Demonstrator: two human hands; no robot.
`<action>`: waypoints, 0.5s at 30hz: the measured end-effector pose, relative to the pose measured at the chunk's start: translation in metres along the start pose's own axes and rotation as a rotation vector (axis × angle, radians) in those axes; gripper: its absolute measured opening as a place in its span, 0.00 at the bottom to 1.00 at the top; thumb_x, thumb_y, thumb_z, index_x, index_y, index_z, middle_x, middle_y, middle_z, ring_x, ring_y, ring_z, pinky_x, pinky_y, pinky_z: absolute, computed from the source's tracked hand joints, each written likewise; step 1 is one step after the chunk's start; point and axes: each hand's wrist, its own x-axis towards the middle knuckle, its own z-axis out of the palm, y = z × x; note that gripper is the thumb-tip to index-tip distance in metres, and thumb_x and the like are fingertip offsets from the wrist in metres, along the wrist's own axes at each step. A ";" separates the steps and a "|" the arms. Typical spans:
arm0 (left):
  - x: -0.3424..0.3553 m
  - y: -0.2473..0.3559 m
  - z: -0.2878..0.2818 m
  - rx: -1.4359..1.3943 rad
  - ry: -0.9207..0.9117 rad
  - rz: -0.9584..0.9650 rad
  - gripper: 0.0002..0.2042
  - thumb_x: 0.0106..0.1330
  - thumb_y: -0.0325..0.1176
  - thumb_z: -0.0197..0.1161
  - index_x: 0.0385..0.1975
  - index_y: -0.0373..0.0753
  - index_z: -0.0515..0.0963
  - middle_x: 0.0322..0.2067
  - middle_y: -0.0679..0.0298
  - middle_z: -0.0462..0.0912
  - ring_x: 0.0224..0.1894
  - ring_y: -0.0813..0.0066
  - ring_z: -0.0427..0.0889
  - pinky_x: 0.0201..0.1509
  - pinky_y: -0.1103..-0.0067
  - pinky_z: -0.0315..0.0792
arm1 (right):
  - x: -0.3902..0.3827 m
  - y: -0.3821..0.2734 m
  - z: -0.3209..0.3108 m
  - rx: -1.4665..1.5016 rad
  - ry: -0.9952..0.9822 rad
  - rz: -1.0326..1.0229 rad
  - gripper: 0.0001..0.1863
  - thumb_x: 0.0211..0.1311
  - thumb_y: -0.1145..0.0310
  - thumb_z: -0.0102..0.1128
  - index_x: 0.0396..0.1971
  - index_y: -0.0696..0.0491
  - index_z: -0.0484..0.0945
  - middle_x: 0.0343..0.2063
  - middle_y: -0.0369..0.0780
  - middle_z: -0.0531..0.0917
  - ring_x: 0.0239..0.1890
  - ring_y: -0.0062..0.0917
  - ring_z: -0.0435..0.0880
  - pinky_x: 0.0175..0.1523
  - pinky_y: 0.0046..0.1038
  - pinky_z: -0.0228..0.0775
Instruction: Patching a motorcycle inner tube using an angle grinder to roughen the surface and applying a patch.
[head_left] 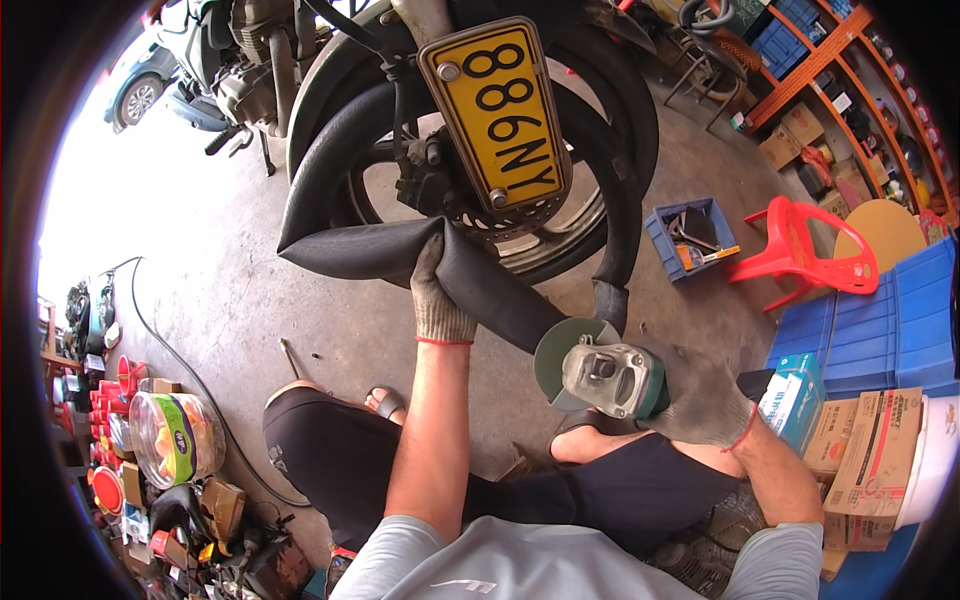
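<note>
A folded black inner tube (355,250) is stretched in front of a motorcycle front wheel (560,240), which has a yellow plate (510,110) above its brake disc. My left hand (438,310), in a grey glove, pinches the tube at a sharp fold below the plate. My right hand (700,400), also gloved, is wrapped round a green and silver angle grinder (612,380). The grinder's round guard sits over the tube's lower right stretch; whether its disc touches the rubber is hidden. My seated legs lie beneath both forearms.
A blue crate (665,225) of tools and a red plastic chair (830,260) stand right, before orange shelving (855,90). Cardboard boxes (870,460) are at lower right. A cable (160,335) crosses the concrete floor (250,310) on the left, beside a clear tub (175,440) and piled parts.
</note>
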 end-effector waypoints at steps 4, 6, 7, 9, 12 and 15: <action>0.000 -0.001 0.000 0.014 0.009 -0.020 0.19 0.65 0.42 0.58 0.48 0.34 0.74 0.41 0.54 0.81 0.44 0.59 0.80 0.53 0.66 0.75 | 0.016 0.003 0.001 -0.053 0.017 -0.077 0.34 0.42 0.62 0.71 0.53 0.52 0.70 0.33 0.45 0.82 0.36 0.43 0.83 0.37 0.39 0.77; -0.001 0.000 -0.002 0.039 0.020 -0.022 0.19 0.65 0.42 0.58 0.48 0.34 0.74 0.41 0.54 0.81 0.44 0.59 0.80 0.52 0.66 0.76 | 0.023 0.002 0.000 -0.057 0.027 -0.090 0.35 0.42 0.62 0.72 0.54 0.52 0.70 0.34 0.45 0.82 0.36 0.43 0.83 0.37 0.40 0.77; -0.002 0.002 -0.004 0.070 -0.011 -0.022 0.19 0.64 0.42 0.58 0.48 0.34 0.74 0.41 0.54 0.81 0.44 0.60 0.80 0.52 0.66 0.75 | 0.027 -0.001 -0.002 -0.015 0.031 -0.042 0.35 0.41 0.64 0.74 0.53 0.53 0.72 0.36 0.45 0.83 0.37 0.41 0.84 0.39 0.36 0.77; -0.003 0.004 -0.005 0.101 -0.042 -0.020 0.19 0.64 0.42 0.58 0.48 0.35 0.74 0.41 0.54 0.81 0.44 0.60 0.80 0.52 0.66 0.75 | 0.029 -0.001 -0.002 0.027 0.035 0.004 0.34 0.40 0.65 0.76 0.52 0.54 0.74 0.38 0.46 0.83 0.39 0.38 0.85 0.41 0.33 0.78; -0.005 0.003 -0.001 0.035 -0.021 0.010 0.19 0.63 0.42 0.59 0.48 0.35 0.74 0.41 0.56 0.80 0.43 0.62 0.78 0.51 0.67 0.75 | 0.021 0.011 -0.004 0.075 0.077 -0.062 0.35 0.42 0.63 0.72 0.55 0.52 0.71 0.36 0.44 0.83 0.37 0.41 0.84 0.39 0.36 0.78; -0.006 0.004 0.004 0.058 -0.078 -0.031 0.20 0.63 0.42 0.60 0.48 0.35 0.73 0.40 0.57 0.79 0.42 0.64 0.77 0.51 0.67 0.74 | 0.007 0.012 -0.011 0.114 -0.012 0.062 0.31 0.45 0.63 0.73 0.52 0.52 0.73 0.37 0.45 0.84 0.39 0.41 0.85 0.41 0.36 0.78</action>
